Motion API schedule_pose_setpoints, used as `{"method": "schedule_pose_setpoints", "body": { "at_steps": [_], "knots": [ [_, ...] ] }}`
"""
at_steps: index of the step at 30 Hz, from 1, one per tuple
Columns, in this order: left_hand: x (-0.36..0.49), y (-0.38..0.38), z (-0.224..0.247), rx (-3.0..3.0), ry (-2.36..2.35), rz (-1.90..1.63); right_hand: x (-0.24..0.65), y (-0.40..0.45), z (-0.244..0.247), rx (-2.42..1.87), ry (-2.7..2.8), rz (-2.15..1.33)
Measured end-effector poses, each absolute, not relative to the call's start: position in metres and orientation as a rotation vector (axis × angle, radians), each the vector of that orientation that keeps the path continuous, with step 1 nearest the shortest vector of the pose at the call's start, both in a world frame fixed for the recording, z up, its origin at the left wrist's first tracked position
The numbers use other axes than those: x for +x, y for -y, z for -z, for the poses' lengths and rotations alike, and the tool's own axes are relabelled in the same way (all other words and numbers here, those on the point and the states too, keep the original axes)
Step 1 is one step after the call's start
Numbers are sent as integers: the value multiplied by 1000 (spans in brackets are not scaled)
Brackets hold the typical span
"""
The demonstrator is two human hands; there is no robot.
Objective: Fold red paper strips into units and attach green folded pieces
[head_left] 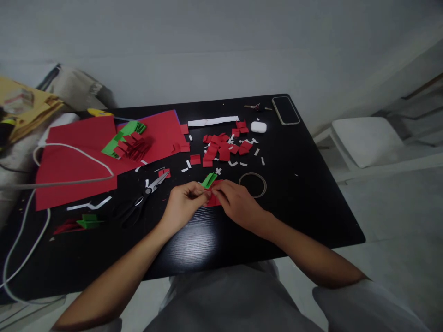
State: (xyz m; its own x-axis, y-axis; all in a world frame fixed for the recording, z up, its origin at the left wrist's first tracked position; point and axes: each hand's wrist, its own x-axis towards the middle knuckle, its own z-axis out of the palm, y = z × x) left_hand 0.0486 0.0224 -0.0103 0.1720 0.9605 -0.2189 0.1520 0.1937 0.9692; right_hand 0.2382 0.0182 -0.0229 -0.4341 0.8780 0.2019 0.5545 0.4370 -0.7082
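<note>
My left hand (187, 200) and my right hand (240, 203) meet near the front of the black table, fingers pinched on a folded paper piece. Its red paper part (215, 199) shows between the hands, and a green paper part (209, 180) sticks up above the fingertips. Fingers hide the spot where the two colours join. To the left of my left hand lie black-handled scissors (149, 190) with their blades pointing away to the right. Just beyond my hands is a pile of small folded red papers (218, 148) mixed with white scraps.
Red sheets (78, 161) bearing green and red folded strips cover the left side, with a white cable (86, 182) across them. A wire ring (265, 186), white case (258, 127) and phone (285, 110) lie to the right. Beyond the table's right edge stands a white stool (367, 140).
</note>
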Motion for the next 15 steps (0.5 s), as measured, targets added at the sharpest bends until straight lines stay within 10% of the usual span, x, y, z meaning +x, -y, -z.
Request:
{"method": "schedule_pose_setpoints", "body": {
  "at_steps": [15],
  "knots": [
    [48, -21, 11, 1307, -1308, -807, 237, -16, 11, -1210, 2404, -473]
  ]
}}
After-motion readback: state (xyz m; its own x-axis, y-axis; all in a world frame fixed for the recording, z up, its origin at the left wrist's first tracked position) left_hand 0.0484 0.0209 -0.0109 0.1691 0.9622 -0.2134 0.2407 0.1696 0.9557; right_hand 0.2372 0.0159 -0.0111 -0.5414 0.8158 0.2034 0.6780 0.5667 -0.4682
